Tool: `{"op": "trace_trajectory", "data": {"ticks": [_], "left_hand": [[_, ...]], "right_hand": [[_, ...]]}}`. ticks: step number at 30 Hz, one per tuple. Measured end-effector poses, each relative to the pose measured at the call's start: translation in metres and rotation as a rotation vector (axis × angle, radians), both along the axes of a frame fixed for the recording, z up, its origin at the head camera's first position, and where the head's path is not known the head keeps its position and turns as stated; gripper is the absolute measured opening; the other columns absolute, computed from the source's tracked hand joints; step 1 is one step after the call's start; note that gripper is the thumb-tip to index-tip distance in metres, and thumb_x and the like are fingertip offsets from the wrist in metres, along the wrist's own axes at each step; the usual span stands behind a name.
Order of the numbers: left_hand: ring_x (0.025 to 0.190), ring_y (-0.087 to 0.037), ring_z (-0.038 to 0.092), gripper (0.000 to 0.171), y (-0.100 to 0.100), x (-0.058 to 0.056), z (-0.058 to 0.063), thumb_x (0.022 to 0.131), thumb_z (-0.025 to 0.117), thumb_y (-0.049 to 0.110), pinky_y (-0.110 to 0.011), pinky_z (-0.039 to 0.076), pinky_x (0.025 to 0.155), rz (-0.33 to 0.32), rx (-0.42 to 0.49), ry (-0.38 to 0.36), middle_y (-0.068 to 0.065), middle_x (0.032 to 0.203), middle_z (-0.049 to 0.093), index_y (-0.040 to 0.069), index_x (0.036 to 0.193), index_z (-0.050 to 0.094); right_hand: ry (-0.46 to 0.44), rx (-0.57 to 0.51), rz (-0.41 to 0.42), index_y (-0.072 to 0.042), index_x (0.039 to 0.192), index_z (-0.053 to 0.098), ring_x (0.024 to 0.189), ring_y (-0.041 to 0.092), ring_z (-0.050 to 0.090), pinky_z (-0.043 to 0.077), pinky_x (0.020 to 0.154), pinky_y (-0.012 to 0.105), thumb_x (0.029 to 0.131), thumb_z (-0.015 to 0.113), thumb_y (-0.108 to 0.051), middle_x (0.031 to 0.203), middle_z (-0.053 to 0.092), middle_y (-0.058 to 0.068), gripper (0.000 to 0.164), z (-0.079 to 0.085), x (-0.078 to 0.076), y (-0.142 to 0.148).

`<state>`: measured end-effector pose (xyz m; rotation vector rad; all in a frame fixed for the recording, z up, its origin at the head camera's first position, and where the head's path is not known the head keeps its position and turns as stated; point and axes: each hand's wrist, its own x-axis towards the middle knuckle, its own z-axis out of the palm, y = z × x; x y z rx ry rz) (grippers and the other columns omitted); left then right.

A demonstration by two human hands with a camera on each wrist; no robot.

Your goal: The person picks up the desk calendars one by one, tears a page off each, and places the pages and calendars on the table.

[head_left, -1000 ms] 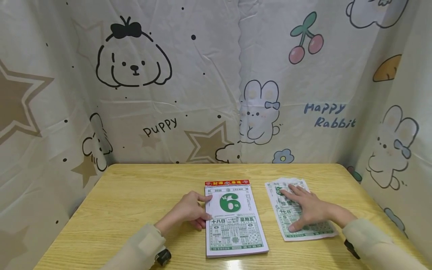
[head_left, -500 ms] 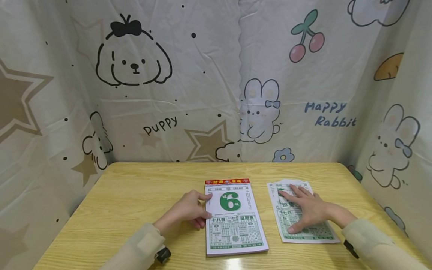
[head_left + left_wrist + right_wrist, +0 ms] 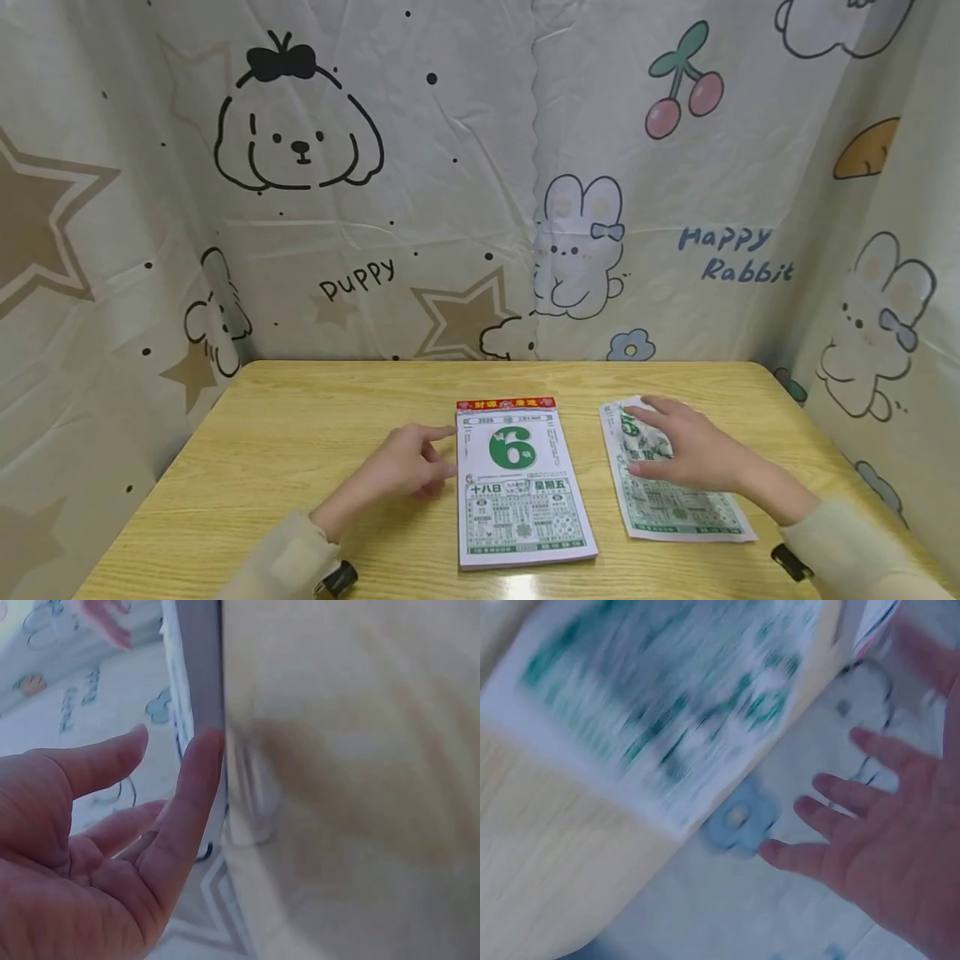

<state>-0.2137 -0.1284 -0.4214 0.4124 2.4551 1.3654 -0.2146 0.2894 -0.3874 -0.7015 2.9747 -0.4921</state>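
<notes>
A thick tear-off calendar with a red top band and a large green 6 lies on the table. Just off its left edge is my left hand, fingers loosely bent and holding nothing; the left wrist view has its fingertips beside the pad's side. To the right lies a loose calendar sheet, slightly crumpled at its upper end. My right hand hovers over this sheet, its fingers spread, and hides part of the print. In the right wrist view the sheet is blurred and stands apart from the fingers.
The wooden table has rounded far corners. A pale curtain printed with cartoon animals hangs behind it and at both sides. Dark devices are strapped at both wrists.
My left hand has let go of the calendar's left edge and drawn back leftward. My right hand has lifted off the loose sheet, which has shifted slightly right.
</notes>
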Motion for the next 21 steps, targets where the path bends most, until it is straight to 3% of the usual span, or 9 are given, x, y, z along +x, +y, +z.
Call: {"op": "trace_trajectory", "data": {"ticks": [3, 5, 7, 9, 11, 15, 18, 21], "left_hand": [[0.063, -0.021, 0.070, 0.064, 0.006, 0.007, -0.004, 0.091, 0.082, 0.003, -0.036, 0.065, 0.053, -0.007, 0.020, -0.021, -0.010, 0.084, 0.064, -0.005, 0.149, 0.055], [0.063, -0.021, 0.070, 0.064, 0.012, 0.011, -0.006, 0.089, 0.082, -0.001, -0.035, 0.065, 0.053, 0.000, 0.037, -0.038, -0.011, 0.087, 0.063, -0.006, 0.148, 0.056], [0.064, -0.021, 0.070, 0.064, 0.016, 0.015, -0.007, 0.088, 0.082, -0.004, -0.035, 0.065, 0.054, 0.013, 0.043, -0.046, -0.012, 0.089, 0.062, -0.006, 0.147, 0.057], [0.064, -0.021, 0.069, 0.063, 0.019, 0.017, -0.007, 0.087, 0.081, -0.007, -0.035, 0.065, 0.053, 0.030, 0.043, -0.046, -0.013, 0.091, 0.061, -0.006, 0.146, 0.058], [0.064, -0.021, 0.069, 0.061, 0.021, 0.018, -0.008, 0.086, 0.080, -0.009, -0.036, 0.065, 0.053, 0.040, 0.042, -0.048, -0.013, 0.093, 0.061, -0.006, 0.144, 0.060], [0.064, -0.021, 0.070, 0.058, 0.022, 0.019, -0.009, 0.086, 0.079, -0.011, -0.036, 0.065, 0.054, 0.039, 0.052, -0.048, -0.013, 0.098, 0.062, -0.007, 0.142, 0.061], [0.064, -0.021, 0.070, 0.057, 0.023, 0.020, -0.009, 0.087, 0.079, -0.011, -0.035, 0.065, 0.054, 0.032, 0.053, -0.045, -0.012, 0.099, 0.063, -0.007, 0.141, 0.062], [0.064, -0.021, 0.070, 0.056, 0.023, 0.020, -0.009, 0.087, 0.078, -0.011, -0.035, 0.065, 0.053, 0.034, 0.046, -0.045, -0.011, 0.098, 0.063, -0.008, 0.141, 0.061]], "right_hand": [[-0.034, -0.084, -0.002, 0.000, 0.137, 0.067, 0.106, 0.033, 0.066, 0.060, 0.089, 0.049, 0.090, 0.086, -0.028, 0.122, 0.070, 0.015, 0.059, 0.002, 0.013, -0.025], [-0.089, -0.147, 0.011, 0.005, 0.132, 0.068, 0.083, 0.019, 0.064, 0.058, 0.070, 0.035, 0.090, 0.085, -0.019, 0.102, 0.072, 0.003, 0.052, 0.000, 0.020, -0.041], [-0.162, -0.203, 0.021, 0.009, 0.132, 0.067, 0.071, 0.010, 0.058, 0.051, 0.061, 0.027, 0.089, 0.085, -0.019, 0.091, 0.068, -0.005, 0.053, -0.005, 0.024, -0.054], [-0.234, -0.249, 0.034, 0.012, 0.131, 0.066, 0.073, 0.009, 0.061, 0.054, 0.063, 0.026, 0.089, 0.085, -0.019, 0.090, 0.070, -0.005, 0.056, -0.010, 0.026, -0.062], [-0.301, -0.295, 0.033, 0.012, 0.126, 0.068, 0.077, 0.011, 0.065, 0.057, 0.067, 0.027, 0.087, 0.087, -0.019, 0.098, 0.074, 0.005, 0.052, -0.015, 0.028, -0.068], [-0.362, -0.367, 0.007, 0.007, 0.108, 0.075, 0.079, 0.014, 0.069, 0.058, 0.068, 0.027, 0.083, 0.089, -0.010, 0.117, 0.073, 0.023, 0.034, -0.023, 0.029, -0.075], [-0.357, -0.385, -0.021, 0.010, 0.110, 0.074, 0.077, 0.014, 0.068, 0.057, 0.067, 0.027, 0.080, 0.090, -0.006, 0.110, 0.074, 0.019, 0.037, -0.026, 0.031, -0.079], [-0.344, -0.385, -0.038, 0.017, 0.125, 0.067, 0.076, 0.014, 0.065, 0.056, 0.066, 0.026, 0.080, 0.090, -0.005, 0.095, 0.071, 0.003, 0.056, -0.028, 0.032, -0.081]]}}
